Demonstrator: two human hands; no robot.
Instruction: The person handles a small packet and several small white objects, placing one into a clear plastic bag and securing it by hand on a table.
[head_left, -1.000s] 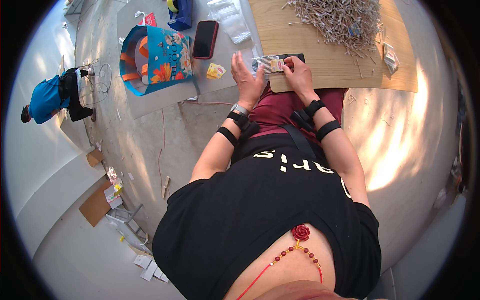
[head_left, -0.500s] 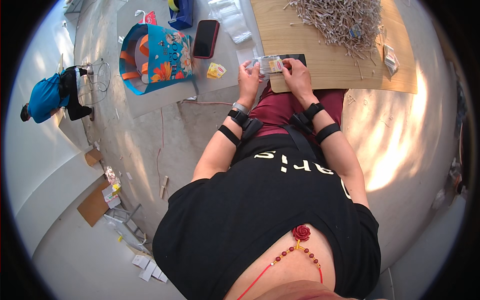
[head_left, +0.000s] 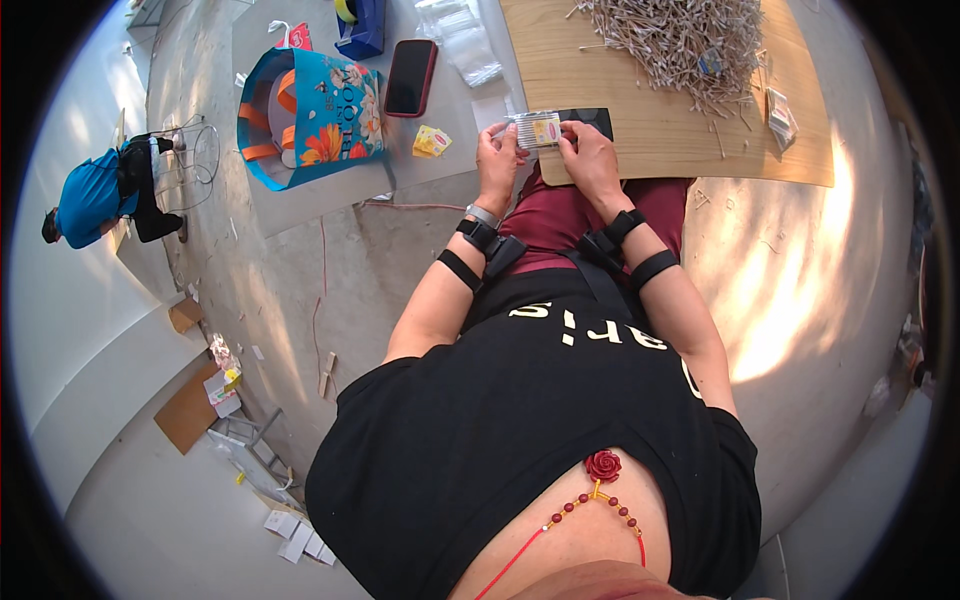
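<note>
Both hands hold a small clear packet of thin sticks (head_left: pixel 537 129) with a yellow and red label. My left hand (head_left: pixel 497 157) grips its left end and my right hand (head_left: pixel 588 156) pinches its right end. The packet is held just above the near edge of a wooden board (head_left: pixel 668 140). A small black slab (head_left: pixel 590 118) lies on the board right behind the packet. A large loose heap of thin sticks (head_left: pixel 672 44) covers the far part of the board. Black straps wrap both wrists.
A colourful flowered bag (head_left: pixel 312 115), a dark phone (head_left: pixel 410 76), a yellow wrapper (head_left: pixel 431 142), clear plastic bags (head_left: pixel 460 38) and a blue container (head_left: pixel 360 25) lie on the floor to the left. Another person in blue (head_left: pixel 95 197) crouches far left. Cardboard scraps (head_left: pixel 190 410) lie nearby.
My left hand has closed in on the packet's left end; a second ago its fingers were lifted and spread. The packet has stayed at the board's edge.
</note>
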